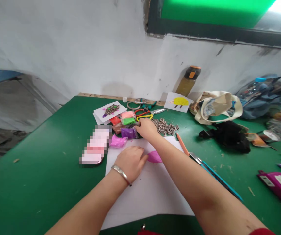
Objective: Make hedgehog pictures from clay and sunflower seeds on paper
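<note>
My left hand (pixel 130 160), with a silver bracelet on the wrist, lies palm down on a white sheet of paper (pixel 140 195). Its fingers are stretched out, the tips beside a flat magenta clay shape (pixel 154 157). My right hand (pixel 147 129) reaches over the sheet with curled fingers. Their tips meet the clear edge of a packet of purple clay (pixel 128 133); whether they grip it is hidden. Packets of pink clay (pixel 118 141), green clay (pixel 128 121) and brown clay (pixel 117 128) lie close by. Sunflower seeds (pixel 165 126) are heaped to the right of my right hand.
Behind the packets lie scissors (pixel 150 114) and a tape ring (pixel 133 105). A pixelated phone-like object (pixel 95 147) sits left of the paper. An orange pencil (pixel 182 144) and a blue cutter (pixel 221 179) lie right. Bottle (pixel 188 81), cloth bag (pixel 215 106) and drawings stand farther back.
</note>
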